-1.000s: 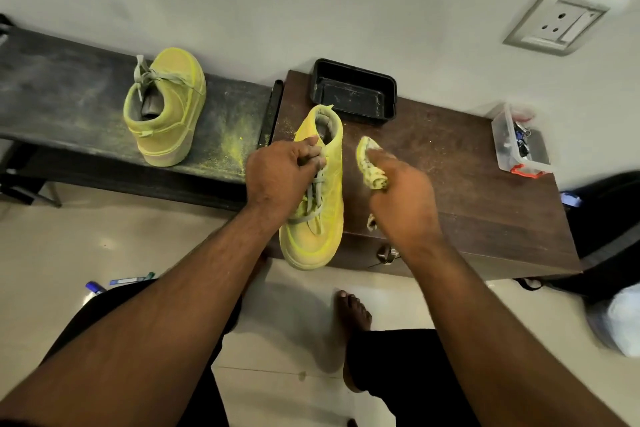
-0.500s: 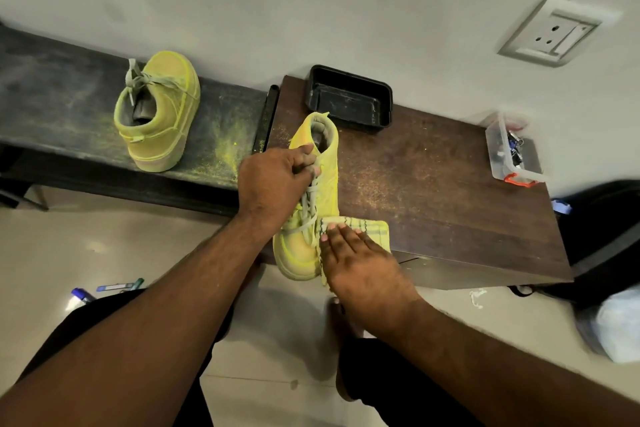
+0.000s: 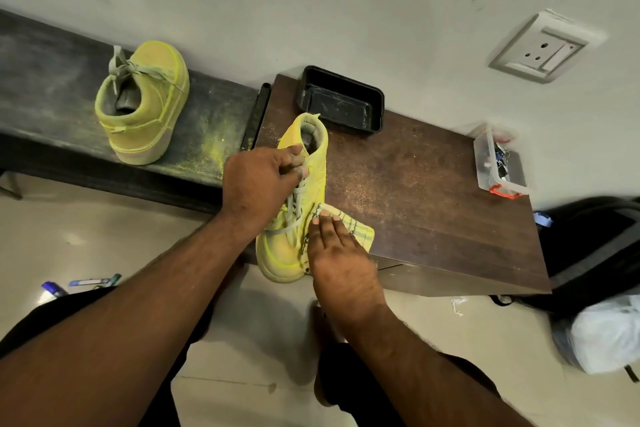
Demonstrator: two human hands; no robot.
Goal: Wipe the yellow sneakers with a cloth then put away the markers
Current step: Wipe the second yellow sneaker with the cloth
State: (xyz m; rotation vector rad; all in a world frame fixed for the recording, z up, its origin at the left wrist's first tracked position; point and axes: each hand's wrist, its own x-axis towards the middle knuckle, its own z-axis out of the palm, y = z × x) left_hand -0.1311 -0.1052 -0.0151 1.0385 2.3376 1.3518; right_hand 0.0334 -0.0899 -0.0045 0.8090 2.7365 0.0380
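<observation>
I keep my left hand gripping the sneaker by its laces at the worktop edge to steady it, so my right hand, fingers flat, presses the cloth on its side.

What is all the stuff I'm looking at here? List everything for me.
sneaker being wiped: 1, yellow, brown table's near edge
other sneaker: 1, yellow, dark bench, left
cloth: 1, yellowish striped, against the near sneaker's side
tray: 1, black, table's back
box: 1, clear, table's right end
markers: several, blue and green, floor left
wall socket: 1, white
left hand: grips sneaker's laces
right hand: flat on cloth
</observation>
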